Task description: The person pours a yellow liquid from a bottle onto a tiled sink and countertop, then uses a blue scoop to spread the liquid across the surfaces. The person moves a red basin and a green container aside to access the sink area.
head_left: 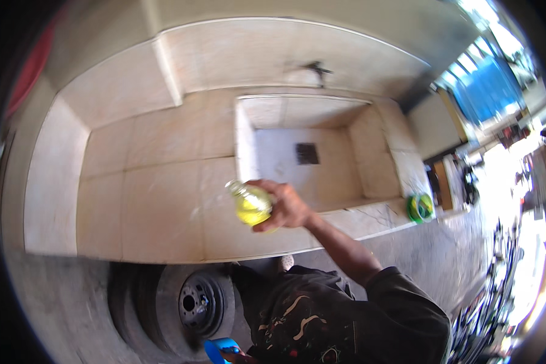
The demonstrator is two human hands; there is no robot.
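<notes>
"Okay, quick: which step is this?"

"Holding and carrying, I'd judge. The right hand [283, 205] has a clear bottle [250, 202] with yellow liquid [253, 214] in it, up over the bench [161, 209]."

"Where over the bench, exactly?"

"By the near left corner of the sink [370, 159], left of the drain [307, 153]. Bottle's tilted, neck toward upper left. Looks clear of the tiles, but I can't swear to the gap."

"How's the hand, then?"

"Right one: clamped on the bottle, fingers and thumb wrapped around its body from the right, neck left free. Opened only as wide as the bottle."

"And the left hand [241, 358]?"

"Mostly cut off at the bottom edge. Seems closed on a blue container [221, 350], in front of the tyres [191, 300]. Finger detail: can't tell."

"What does the next move call for?"

"My guess: a snug grip and a steady wrist. It leans, and the neck's too blurred to tell if it's capped, so tipping further could spill."

"Anything else?"

"Tap [317, 71] on the back wall, green round thing [420, 208] at the bench's right corner."
</notes>
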